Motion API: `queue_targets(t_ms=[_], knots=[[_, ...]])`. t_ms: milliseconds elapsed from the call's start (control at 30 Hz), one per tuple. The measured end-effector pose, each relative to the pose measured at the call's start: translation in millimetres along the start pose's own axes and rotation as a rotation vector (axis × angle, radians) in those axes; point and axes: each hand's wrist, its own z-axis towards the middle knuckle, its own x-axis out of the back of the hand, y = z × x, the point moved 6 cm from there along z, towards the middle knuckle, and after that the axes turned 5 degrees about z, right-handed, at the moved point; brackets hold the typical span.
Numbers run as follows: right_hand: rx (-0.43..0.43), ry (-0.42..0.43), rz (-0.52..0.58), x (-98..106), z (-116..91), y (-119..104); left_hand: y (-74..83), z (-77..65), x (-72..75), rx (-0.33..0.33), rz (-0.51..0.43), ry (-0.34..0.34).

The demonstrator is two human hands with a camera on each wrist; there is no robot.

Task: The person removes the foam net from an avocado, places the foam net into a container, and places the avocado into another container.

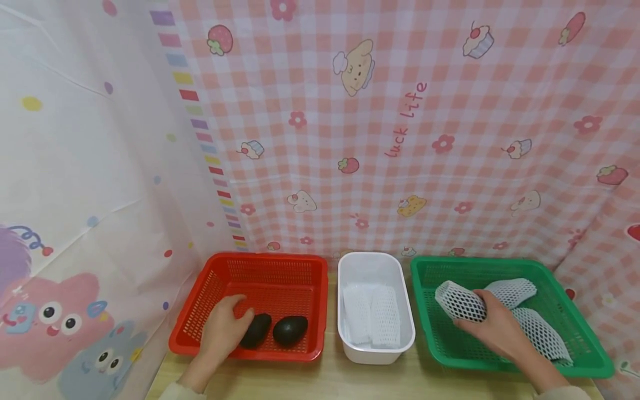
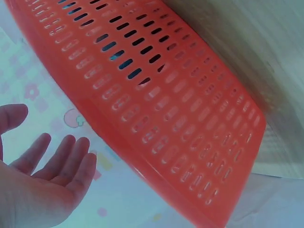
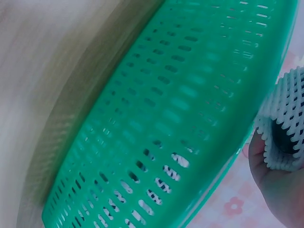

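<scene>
Over the left part of the red basket (image 1: pixel 320 311) hovers my left hand (image 1: pixel 220 326), its fingers loosely bent and holding nothing. Two dark avocados lie in that basket; one avocado (image 1: pixel 257 330) is right beside the hand, the other avocado (image 1: pixel 290 331) farther right. My right hand (image 1: pixel 500 328) grips an avocado in a white foam net sleeve (image 1: pixel 460 301) above the green basket (image 1: pixel 425 333). Dark skin shows through the open end of this sleeve (image 3: pixel 292 102) in the right wrist view. Two more sleeved fruits, a far one (image 1: pixel 512 290) and a near one (image 1: pixel 542 335), lie in the green basket.
Between the baskets stands a white plastic bin (image 1: pixel 376 355) with flat foam net sleeves (image 1: pixel 385 316) in it. All three containers sit on a light wooden table (image 1: pixel 280 380). A pink checked cloth (image 1: pixel 320 139) hangs behind, and a white printed cloth (image 1: pixel 100 194) on the left.
</scene>
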Motion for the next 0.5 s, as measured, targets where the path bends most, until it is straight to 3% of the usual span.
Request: queue_targets(t_ms=[300,500], knots=[[0.035,0.033,-0.006,3.1,-10.3,-17.4,11.0,-6.9,5.1,-0.016,-0.03,0.053],[0.041,0.056,-0.016,4.4,-18.8,-30.7,22.7,-13.1,9.6,-0.074,-0.041,0.118]])
